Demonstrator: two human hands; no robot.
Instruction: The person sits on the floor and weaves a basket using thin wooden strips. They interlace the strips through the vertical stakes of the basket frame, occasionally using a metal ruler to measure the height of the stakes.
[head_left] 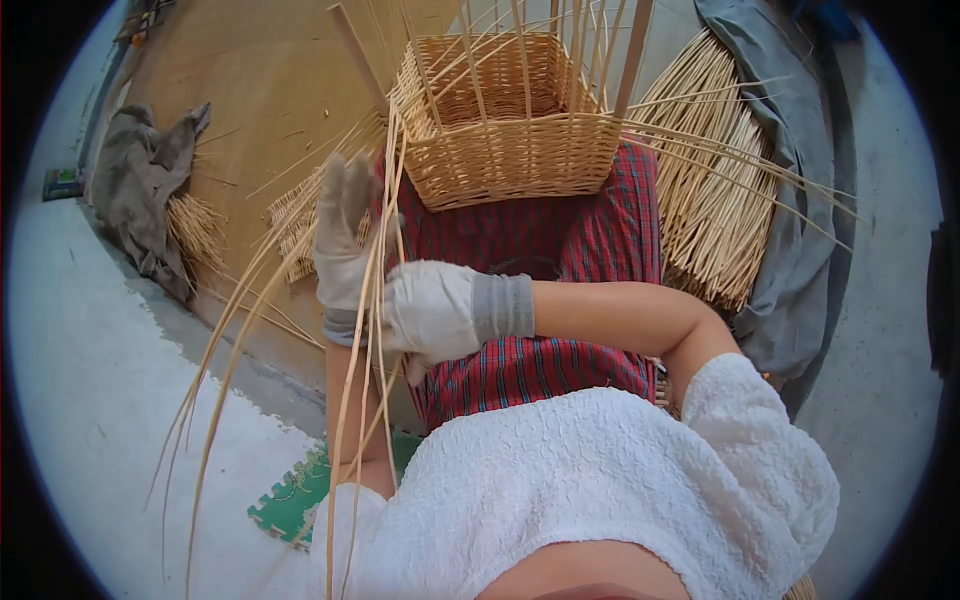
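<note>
A half-woven wicker basket sits tilted on a red plaid cloth in front of me, its upright stakes pointing away. Long loose wicker strands hang from its left corner toward me. My left hand, in a pale glove with a grey cuff, is raised beside these strands, fingers stretched out and slightly blurred. Across my body reaches my right hand, gloved the same way, right at the strands and close to the left palm. Strands pass in front of its fingers, so its grip is hidden.
A large bundle of wicker rods lies on grey cloth at the right. On the left, a dark grey cloth partly covers a smaller bundle. A woven piece lies on the brown board; a green foam mat is near me.
</note>
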